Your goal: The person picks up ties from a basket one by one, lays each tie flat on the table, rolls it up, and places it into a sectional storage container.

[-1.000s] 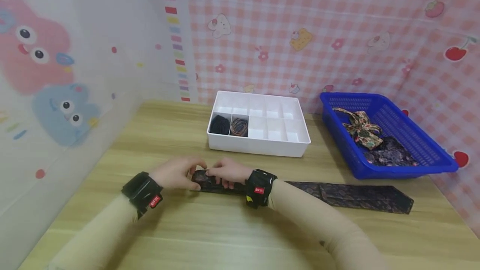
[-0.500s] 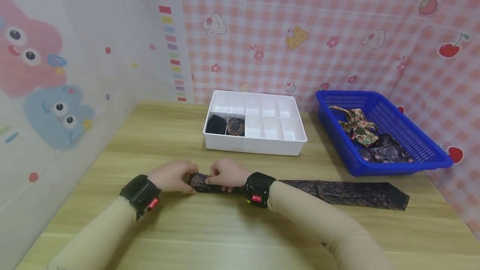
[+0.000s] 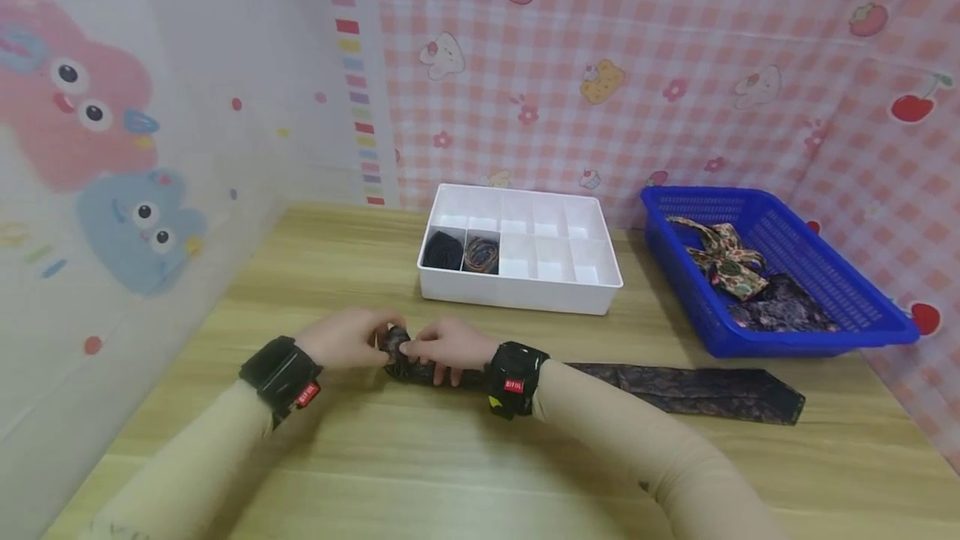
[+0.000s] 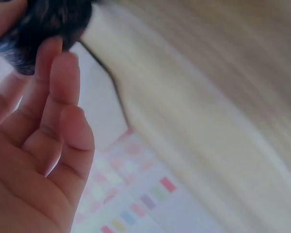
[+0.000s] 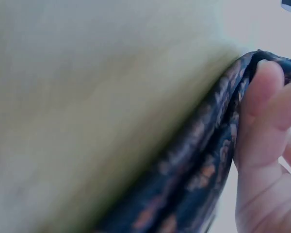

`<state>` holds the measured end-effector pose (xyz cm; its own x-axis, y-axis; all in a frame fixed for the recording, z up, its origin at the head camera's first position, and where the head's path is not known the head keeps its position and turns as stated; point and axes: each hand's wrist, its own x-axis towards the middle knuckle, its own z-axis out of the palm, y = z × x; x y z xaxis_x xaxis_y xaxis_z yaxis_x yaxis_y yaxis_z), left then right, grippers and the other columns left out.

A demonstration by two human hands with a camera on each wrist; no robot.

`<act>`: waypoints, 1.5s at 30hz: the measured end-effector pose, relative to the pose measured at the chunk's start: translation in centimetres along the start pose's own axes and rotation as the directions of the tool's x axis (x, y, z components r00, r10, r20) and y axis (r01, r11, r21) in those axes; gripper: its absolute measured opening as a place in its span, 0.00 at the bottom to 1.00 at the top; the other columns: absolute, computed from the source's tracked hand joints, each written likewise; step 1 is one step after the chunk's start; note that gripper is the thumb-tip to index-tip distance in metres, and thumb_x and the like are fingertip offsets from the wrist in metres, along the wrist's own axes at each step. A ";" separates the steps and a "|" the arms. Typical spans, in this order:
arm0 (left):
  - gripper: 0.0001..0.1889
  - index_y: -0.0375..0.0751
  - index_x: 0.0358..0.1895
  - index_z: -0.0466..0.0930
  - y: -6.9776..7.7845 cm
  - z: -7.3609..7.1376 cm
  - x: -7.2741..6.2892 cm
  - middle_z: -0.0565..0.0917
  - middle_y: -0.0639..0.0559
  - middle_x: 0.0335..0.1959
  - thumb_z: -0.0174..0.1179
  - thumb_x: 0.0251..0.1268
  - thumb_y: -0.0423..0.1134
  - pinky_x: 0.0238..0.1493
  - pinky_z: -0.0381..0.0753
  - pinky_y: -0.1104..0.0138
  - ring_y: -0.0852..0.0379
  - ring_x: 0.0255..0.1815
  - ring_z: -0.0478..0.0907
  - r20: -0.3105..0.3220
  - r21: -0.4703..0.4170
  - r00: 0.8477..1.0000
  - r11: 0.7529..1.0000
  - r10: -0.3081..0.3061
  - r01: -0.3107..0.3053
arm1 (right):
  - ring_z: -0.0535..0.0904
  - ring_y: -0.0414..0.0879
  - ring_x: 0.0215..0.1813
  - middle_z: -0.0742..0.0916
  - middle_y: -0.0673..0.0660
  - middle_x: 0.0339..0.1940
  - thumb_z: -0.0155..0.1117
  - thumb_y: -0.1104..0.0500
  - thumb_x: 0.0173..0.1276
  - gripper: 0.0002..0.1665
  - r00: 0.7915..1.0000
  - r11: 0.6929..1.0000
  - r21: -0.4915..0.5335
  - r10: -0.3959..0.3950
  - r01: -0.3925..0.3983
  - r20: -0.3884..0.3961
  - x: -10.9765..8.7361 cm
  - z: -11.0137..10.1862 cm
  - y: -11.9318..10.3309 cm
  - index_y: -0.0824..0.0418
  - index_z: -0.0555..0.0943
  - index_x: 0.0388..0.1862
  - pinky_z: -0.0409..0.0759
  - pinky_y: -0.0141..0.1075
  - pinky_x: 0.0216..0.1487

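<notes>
A dark patterned necktie (image 3: 697,390) stretches along the table, its pointed wide end at the right and its left end rolled up between both hands. My left hand (image 3: 352,340) grips the rolled end from the left, fingertips on the dark cloth (image 4: 63,22) in the left wrist view. From the other side my right hand (image 3: 453,347) pinches the roll with thumb and finger. In the right wrist view the tie's floral cloth (image 5: 199,150) runs up into the right fingers. Part of the tie's middle is hidden under the right wrist.
Behind the hands stands a white divided box (image 3: 517,292); two front-left compartments hold a black rolled tie (image 3: 443,251) and a patterned rolled tie (image 3: 481,255). At the right, a blue basket (image 3: 810,344) contains a floral bow (image 3: 731,261) and a dark flowered cloth (image 3: 783,304).
The tie's pointed end has slid a little to the left. Its rolled end now stands higher between the fingers, and both hands stay close together around it.
</notes>
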<state>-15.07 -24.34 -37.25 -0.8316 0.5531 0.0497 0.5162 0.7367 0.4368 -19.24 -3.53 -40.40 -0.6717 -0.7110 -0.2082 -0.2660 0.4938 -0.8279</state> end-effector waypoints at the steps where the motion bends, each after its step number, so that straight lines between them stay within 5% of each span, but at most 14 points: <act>1: 0.22 0.40 0.51 0.78 0.4 -0.1 0.2 0.78 0.59 0.25 0.67 0.50 0.35 0.26 0.72 0.68 0.63 0.24 0.72 -0.002 0.004 1.000 1.000 0.015 -0.015 | 0.78 0.44 0.18 0.82 0.53 0.25 0.57 0.44 0.71 0.23 1.000 0.997 0.067 0.028 -0.028 0.006 -0.1 -0.1 0.1 0.62 0.82 0.31 0.74 0.34 0.13; 5: 0.30 0.36 0.60 0.74 1.6 -0.3 0.6 0.80 0.58 0.31 0.69 0.51 0.38 0.31 0.74 0.67 0.61 0.30 0.74 0.010 -0.005 0.998 0.998 0.061 -0.061 | 0.76 0.43 0.17 0.81 0.54 0.25 0.55 0.38 0.69 0.29 0.997 0.984 0.158 0.075 -0.077 0.017 -0.5 -0.5 0.3 0.63 0.80 0.27 0.72 0.33 0.14; 11: 0.32 0.36 0.61 0.74 2.1 0.7 1.1 0.81 0.54 0.36 0.71 0.48 0.40 0.39 0.76 0.63 0.56 0.37 0.77 0.016 0.001 0.996 0.996 0.084 -0.084 | 0.70 0.40 0.14 0.76 0.52 0.17 0.61 0.45 0.66 0.23 0.996 0.991 0.102 0.092 -0.092 0.003 -1.3 -1.4 0.5 0.62 0.77 0.21 0.69 0.31 0.13; 16: 0.32 0.39 0.54 0.77 1.4 2.1 1.6 0.79 0.50 0.45 0.76 0.43 0.46 0.42 0.77 0.59 0.55 0.40 0.76 0.015 0.080 0.999 0.996 0.045 -0.046 | 0.70 0.40 0.15 0.76 0.52 0.17 0.63 0.53 0.64 0.15 0.996 0.994 0.054 0.092 -0.091 -0.016 -2.0 -1.8 0.7 0.65 0.82 0.28 0.70 0.30 0.12; 21: 0.27 0.43 0.46 0.80 1.1 2.8 2.0 0.75 0.55 0.37 0.77 0.40 0.48 0.40 0.76 0.62 0.57 0.36 0.73 0.041 0.086 0.999 0.996 -0.007 0.004 | 0.72 0.42 0.18 0.79 0.52 0.21 0.66 0.59 0.64 0.13 0.996 0.997 0.031 0.069 -0.067 -0.062 -2.4 -1.5 1.0 0.65 0.80 0.44 0.75 0.33 0.13; 26: 0.23 0.43 0.42 0.80 1.0 2.9 1.9 0.73 0.56 0.33 0.75 0.40 0.47 0.35 0.73 0.63 0.58 0.32 0.70 0.038 0.092 0.999 0.996 -0.008 0.004 | 0.71 0.41 0.17 0.76 0.50 0.20 0.69 0.61 0.62 0.13 0.991 0.996 -0.088 -0.003 -0.009 -0.135 -2.6 -1.2 1.2 0.59 0.70 0.34 0.75 0.33 0.14; 31: 0.22 0.45 0.44 0.82 0.6 3.1 1.6 0.74 0.57 0.31 0.73 0.44 0.48 0.33 0.72 0.64 0.59 0.31 0.70 0.029 0.105 1.000 0.994 0.008 -0.011 | 0.71 0.38 0.24 0.76 0.46 0.20 0.71 0.58 0.59 0.15 0.971 0.914 -0.399 -0.160 0.077 -0.180 -2.5 -1.0 1.1 0.56 0.74 0.21 0.70 0.30 0.28; 35: 0.22 0.46 0.45 0.82 0.2 3.1 1.5 0.74 0.59 0.28 0.72 0.45 0.48 0.30 0.71 0.65 0.60 0.29 0.70 0.025 0.118 1.000 0.993 0.002 -0.005 | 0.71 0.38 0.27 0.77 0.44 0.20 0.72 0.55 0.59 0.14 0.965 0.859 -0.508 -0.184 0.065 -0.188 -2.6 -0.9 0.7 0.54 0.77 0.20 0.70 0.30 0.32; 37: 0.20 0.46 0.44 0.81 0.3 3.1 1.5 0.74 0.60 0.26 0.72 0.45 0.46 0.29 0.71 0.65 0.61 0.28 0.71 0.017 0.114 1.000 0.993 -0.008 0.006 | 0.73 0.37 0.22 0.78 0.44 0.19 0.71 0.53 0.61 0.13 0.967 0.867 -0.496 -0.168 0.052 -0.192 -2.7 -0.8 0.6 0.54 0.78 0.21 0.72 0.30 0.27; 39: 0.19 0.45 0.44 0.79 0.6 2.8 1.5 0.75 0.61 0.24 0.71 0.46 0.44 0.27 0.72 0.65 0.62 0.26 0.71 0.007 0.098 1.000 0.995 -0.019 0.018 | 0.75 0.37 0.16 0.80 0.46 0.18 0.69 0.51 0.63 0.14 0.973 0.908 -0.417 -0.133 0.042 -0.191 -2.9 -0.8 0.6 0.54 0.79 0.22 0.72 0.30 0.21; 42: 0.21 0.43 0.47 0.77 1.3 1.9 1.6 0.77 0.59 0.24 0.69 0.48 0.39 0.24 0.72 0.67 0.63 0.23 0.71 -0.016 0.074 1.000 0.997 -0.004 0.005 | 0.77 0.43 0.11 0.83 0.50 0.21 0.63 0.43 0.67 0.19 0.983 0.979 -0.206 -0.033 -0.004 -0.179 -3.2 -1.0 0.7 0.56 0.82 0.26 0.71 0.32 0.12; 45: 0.26 0.39 0.55 0.75 2.2 1.2 1.9 0.79 0.57 0.28 0.68 0.49 0.37 0.26 0.72 0.67 0.61 0.25 0.73 -0.036 0.054 0.998 0.997 0.053 -0.051 | 0.79 0.46 0.13 0.86 0.52 0.26 0.56 0.36 0.69 0.28 0.984 0.999 -0.003 0.050 -0.051 -0.168 -3.4 -1.3 0.9 0.60 0.83 0.30 0.69 0.32 0.10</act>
<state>-15.25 -21.23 -37.32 -0.8099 0.5770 0.1056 0.5684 0.7275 0.3843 -18.07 0.04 -39.78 -0.7909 -0.5910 -0.1588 -0.2332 0.5310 -0.8147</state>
